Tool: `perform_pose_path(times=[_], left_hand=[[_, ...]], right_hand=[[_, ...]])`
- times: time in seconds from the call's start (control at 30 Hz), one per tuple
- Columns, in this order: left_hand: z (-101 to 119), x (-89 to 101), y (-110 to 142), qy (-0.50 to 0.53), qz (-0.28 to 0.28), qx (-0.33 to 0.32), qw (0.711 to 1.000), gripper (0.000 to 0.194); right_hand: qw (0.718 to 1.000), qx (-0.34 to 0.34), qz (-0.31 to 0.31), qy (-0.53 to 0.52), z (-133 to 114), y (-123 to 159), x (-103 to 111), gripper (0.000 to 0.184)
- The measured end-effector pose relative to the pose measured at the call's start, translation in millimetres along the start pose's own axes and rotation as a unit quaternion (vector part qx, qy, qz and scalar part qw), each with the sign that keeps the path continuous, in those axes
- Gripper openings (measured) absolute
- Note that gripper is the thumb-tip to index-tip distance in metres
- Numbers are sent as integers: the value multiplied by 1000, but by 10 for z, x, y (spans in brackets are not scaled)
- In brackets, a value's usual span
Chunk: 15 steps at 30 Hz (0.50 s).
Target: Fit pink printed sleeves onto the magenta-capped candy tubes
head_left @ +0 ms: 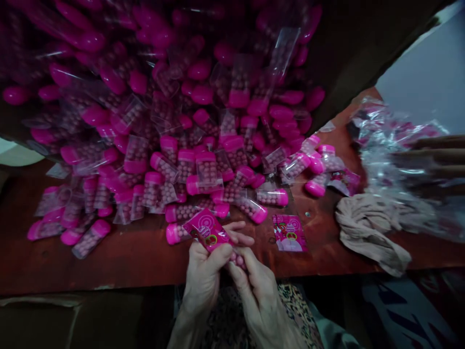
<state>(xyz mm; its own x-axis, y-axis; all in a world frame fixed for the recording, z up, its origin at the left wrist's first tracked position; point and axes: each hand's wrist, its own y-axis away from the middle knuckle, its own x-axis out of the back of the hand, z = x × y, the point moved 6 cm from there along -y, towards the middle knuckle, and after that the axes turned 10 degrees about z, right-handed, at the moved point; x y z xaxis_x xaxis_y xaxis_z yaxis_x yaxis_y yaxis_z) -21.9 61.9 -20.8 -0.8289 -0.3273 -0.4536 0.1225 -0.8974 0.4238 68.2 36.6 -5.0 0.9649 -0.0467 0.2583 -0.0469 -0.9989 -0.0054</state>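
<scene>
My left hand (205, 276) is shut on a glossy pink printed label (209, 231), which it holds up over the table's front edge. My right hand (256, 295) grips a clear tube of pink beads (238, 261), mostly hidden by my fingers. A pink-capped tube (175, 233) sits right beside the label, and I cannot tell whether it touches my hands. Another pink label (289, 233) lies flat on the table to the right of my hands. A large heap of pink-capped bead tubes in clear plastic sleeves (163, 121) spreads ahead of them.
The heap lies on a reddish-brown table (109, 271). To the right are a crumpled beige cloth (370, 228) and a bundle of clear plastic (395, 165). Another person's blurred fingers (432, 157) reach in at the right edge. Patterned fabric (300, 305) lies below my hands.
</scene>
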Motion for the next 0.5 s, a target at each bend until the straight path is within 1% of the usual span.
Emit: perform_pose_path(times=[0.1, 0.2, 0.27, 0.37, 0.43, 0.5], left_hand=[[-90, -18, -1, -2, -41, 23, 999, 7], [-126, -26, 21, -3, -53, 33, 998, 9], [-105, -20, 36, 9, -43, 33, 998, 12], [-58, 9, 35, 45, -9, 37, 998, 22], [-51, 36, 22, 65, 23, 39, 997, 24], [-88, 52, 18, 74, 50, 45, 995, 22]], right_hand=[[999, -24, 28, 25, 85, 92, 43, 16], [995, -65, 58, 46, 163, 164, 85, 25], [994, -96, 53, 22, 172, 151, 74, 28], [988, -136, 1, -72, 124, 52, -20, 24], [983, -141, -9, -116, 85, -20, -58, 24], [982, -141, -3, -125, 77, -55, -70, 23]])
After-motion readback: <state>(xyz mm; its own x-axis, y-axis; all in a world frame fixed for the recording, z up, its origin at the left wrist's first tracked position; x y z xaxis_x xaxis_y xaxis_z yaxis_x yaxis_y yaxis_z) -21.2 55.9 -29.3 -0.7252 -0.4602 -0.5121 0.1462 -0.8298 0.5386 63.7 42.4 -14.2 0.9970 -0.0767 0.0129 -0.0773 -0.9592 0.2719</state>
